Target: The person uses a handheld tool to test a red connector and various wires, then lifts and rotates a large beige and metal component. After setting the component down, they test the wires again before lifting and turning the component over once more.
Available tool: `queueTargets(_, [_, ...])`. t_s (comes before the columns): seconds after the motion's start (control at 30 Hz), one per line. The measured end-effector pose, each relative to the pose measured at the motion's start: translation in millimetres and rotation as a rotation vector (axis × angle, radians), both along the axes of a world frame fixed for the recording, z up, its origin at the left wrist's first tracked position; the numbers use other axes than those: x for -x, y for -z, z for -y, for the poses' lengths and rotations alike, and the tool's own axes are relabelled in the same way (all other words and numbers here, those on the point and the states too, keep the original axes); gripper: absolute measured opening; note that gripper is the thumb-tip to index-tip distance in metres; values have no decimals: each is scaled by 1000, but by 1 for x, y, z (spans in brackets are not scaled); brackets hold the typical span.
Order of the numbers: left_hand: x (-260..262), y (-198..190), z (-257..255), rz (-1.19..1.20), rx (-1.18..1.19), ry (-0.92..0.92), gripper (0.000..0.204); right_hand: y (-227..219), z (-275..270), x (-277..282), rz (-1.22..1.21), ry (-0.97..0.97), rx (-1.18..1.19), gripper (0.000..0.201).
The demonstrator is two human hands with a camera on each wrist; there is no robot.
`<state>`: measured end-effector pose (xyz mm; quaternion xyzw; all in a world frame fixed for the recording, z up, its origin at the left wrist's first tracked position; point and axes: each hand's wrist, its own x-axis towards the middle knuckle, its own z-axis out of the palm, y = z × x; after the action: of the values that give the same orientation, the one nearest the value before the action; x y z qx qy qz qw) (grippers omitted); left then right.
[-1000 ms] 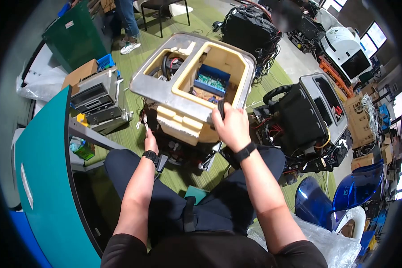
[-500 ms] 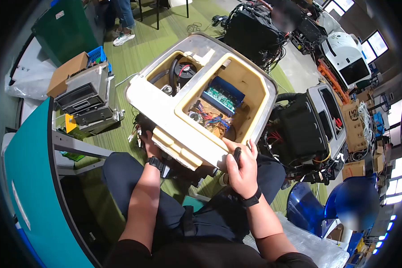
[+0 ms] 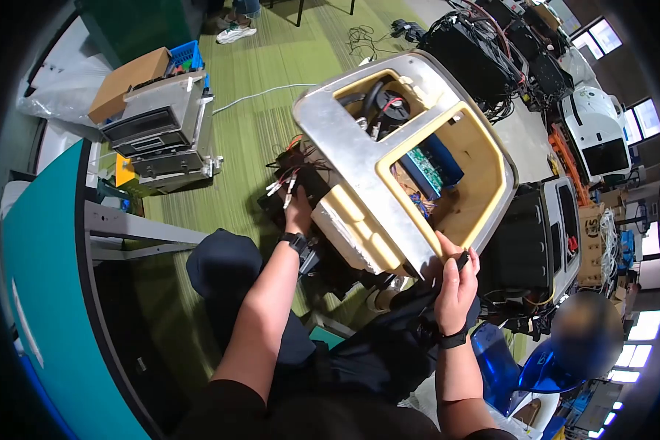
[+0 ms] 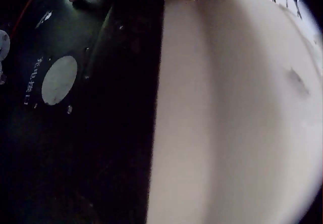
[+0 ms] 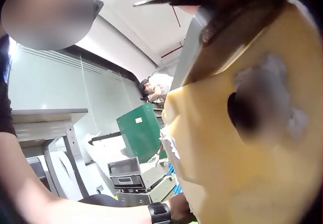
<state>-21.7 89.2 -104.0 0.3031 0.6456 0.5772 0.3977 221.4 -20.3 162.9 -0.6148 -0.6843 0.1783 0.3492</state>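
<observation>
A robot-like housing with a grey-silver top (image 3: 330, 132) and cream foam lining stands tilted before me in the head view. Inside it are a blue bracket with a green circuit board (image 3: 424, 170) and coloured wires. My right hand (image 3: 458, 293) is at its near right corner, gripping a slim black tool (image 5: 174, 0) with a pointed metallic tip. My left hand (image 3: 298, 214) reaches in beside the cream block (image 3: 356, 231) at the housing's lower left, next to loose white connectors (image 3: 290, 187). A fingertip lies on a dark panel (image 4: 88, 82) in the left wrist view; the other fingers are largely hidden.
A teal-topped table (image 3: 48, 293) stands at my left, with stacked metal boxes (image 3: 165, 128) beyond it. Another black and grey housing (image 3: 524, 242) is close on the right. A cable-covered black unit (image 3: 469, 59) stands behind, and a blue chair (image 3: 495, 367) is at the lower right.
The housing has turned and leans more towards me, now further right in view. My right hand has gone from over its near edge to its corner. My left hand has moved in among the wires.
</observation>
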Motion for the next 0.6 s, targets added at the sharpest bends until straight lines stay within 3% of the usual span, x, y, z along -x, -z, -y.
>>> queueTargets(0.07, [-10, 22, -22, -98, -142, -59, 69, -2, -8, -2, 5, 10, -24, 36])
queueTargets(0.1, [-9, 23, -30, -5, 27, 45, 66, 1, -13, -7, -6, 19, -49, 36])
queueTargets(0.13, [-14, 25, -37, -89, 81, 66, 64, 5, -17, -11, -14, 30, -73, 36])
queueTargets(0.2, [-19, 28, -51, -60, 128, 164, 62, 4, -22, -16, -94, 54, -20, 35])
queueTargets(0.3, [-33, 32, -68, -88, 100, 146, 65, 7, -32, -24, -77, 85, -66, 33])
queueTargets(0.37, [-37, 57, -85, -191, 92, 151, 69, 6, -36, -27, -45, 98, -85, 33])
queueTargets(0.47, [-38, 58, -92, -210, 36, 169, 74, 12, -40, -30, -15, 124, -110, 32])
queueTargets(0.57, [-40, 16, -86, -144, 46, 210, 75, 15, -40, -32, -117, 138, -30, 32])
queueTargets(0.6, [-41, 18, -86, -215, -100, 165, 74, 14, -40, -32, -119, 143, -29, 32])
